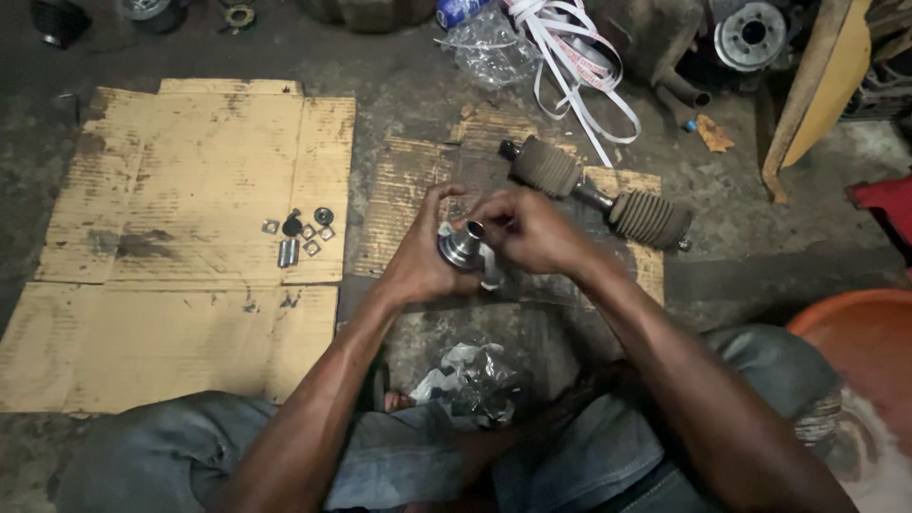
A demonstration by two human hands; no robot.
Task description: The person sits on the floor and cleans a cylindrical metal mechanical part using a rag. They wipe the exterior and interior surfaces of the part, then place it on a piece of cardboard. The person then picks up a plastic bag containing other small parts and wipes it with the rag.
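Overhead, looking down at a person seated on a grimy workshop floor [399,95].
Left hand [418,261]: fingers wrapped around a shiny metal joint fitting [463,245], held above the lap.
Right hand [532,228]: fingers pinched narrow on the fitting's top opening.
Handling: solid steel, likely heavy, stiff and possibly greasy; best gripped around its wide body.
Nearby: a shaft with two ribbed rubber boots [598,195] just beyond the hands.
Left: flattened cardboard [190,190] carrying small nuts and washers [299,231].
Below: crumpled plastic wrapping [470,380].
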